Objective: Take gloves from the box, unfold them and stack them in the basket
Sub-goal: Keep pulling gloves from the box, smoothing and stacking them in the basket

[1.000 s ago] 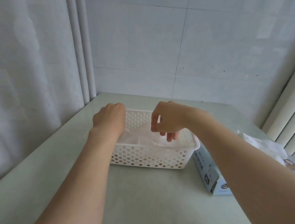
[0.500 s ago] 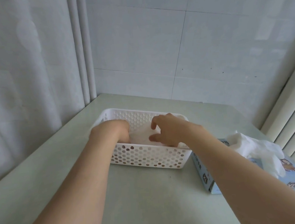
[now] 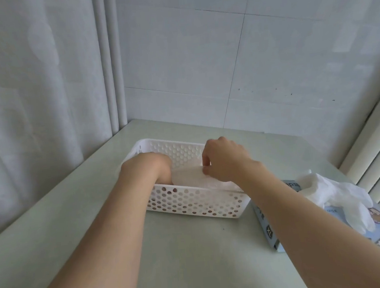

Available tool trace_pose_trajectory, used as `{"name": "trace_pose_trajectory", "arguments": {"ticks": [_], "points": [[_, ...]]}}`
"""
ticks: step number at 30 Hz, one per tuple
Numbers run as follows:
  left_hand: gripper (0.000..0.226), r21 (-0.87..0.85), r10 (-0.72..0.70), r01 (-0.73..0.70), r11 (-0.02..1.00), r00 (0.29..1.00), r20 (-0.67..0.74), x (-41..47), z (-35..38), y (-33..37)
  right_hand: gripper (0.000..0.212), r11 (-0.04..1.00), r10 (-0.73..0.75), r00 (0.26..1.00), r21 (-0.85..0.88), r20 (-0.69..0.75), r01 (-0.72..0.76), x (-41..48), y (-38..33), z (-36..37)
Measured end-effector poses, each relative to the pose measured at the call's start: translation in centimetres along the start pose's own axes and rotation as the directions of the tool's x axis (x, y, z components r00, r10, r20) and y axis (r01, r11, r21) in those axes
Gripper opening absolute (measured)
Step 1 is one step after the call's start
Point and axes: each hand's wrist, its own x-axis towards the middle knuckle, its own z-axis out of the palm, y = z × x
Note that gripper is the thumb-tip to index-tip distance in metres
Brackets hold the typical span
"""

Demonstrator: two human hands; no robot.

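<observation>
**Position check: glove placement and next pickup**

1. Find the basket at the centre of the frame, standing on the bench. Its long axis runs from left to right across the frame.

2. The laid glove lies flat inside the basket, its long axis along the basket's length. It spans the gap between your two hands.

3. Your left grip is down inside the left end of the basket. Its fingers are hidden behind your wrist and the near wall, so you cannot tell whether they are spread or curled.

4. Your right grip is over the right half of the basket. Its thumb and forefinger are drawn together on the far edge of the laid glove (a pinch, as far as the view shows).

5. The box lies on the bench at the lower right of the frame, just beside the right end of the basket. The loose glove stands out of its top, with its fingers trailing toward the right edge of the frame.

6. The loose glove lies to the right of and nearer you than your right grip, and well apart from your left grip. Judged from this layout, the right grip is the one to reach for it (the left would have to cross the basket).
</observation>
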Motion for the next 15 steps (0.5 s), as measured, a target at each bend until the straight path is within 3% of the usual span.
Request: {"name": "trace_pose_trajectory", "arguments": {"ticks": [2, 6, 10, 15], "points": [[0.036, -0.017, -0.008, 0.009, 1.000, 1.000, 0.008, 0.0, 0.0, -0.1, 0.008, 1.000, 0.014, 0.997, -0.009, -0.072, -0.015, 0.0, -0.3, -0.2], [0.035, -0.027, -0.018, 0.016, 1.000, 0.998, -0.064, -0.4, 0.2, 0.0, 0.030, 0.999, 0.027, 0.998, -0.026, 0.062, -0.026, -0.9, -0.8, 0.0], [0.047, -0.027, 0.043, -0.049, 0.998, 0.980, -0.196, -1.0, -0.5, 0.4, 0.036, 0.980, 0.048, 0.998, 0.192, 0.041, -0.055, -2.0, -0.7, -1.3], [0.019, -0.152, 0.210, -0.324, 0.934, 0.839, -0.502, -1.6, -1.3, 3.4, 0.022, 0.930, 0.133, 0.983, 0.358, -0.125, -0.080, -4.1, -0.5, -2.7]]}}
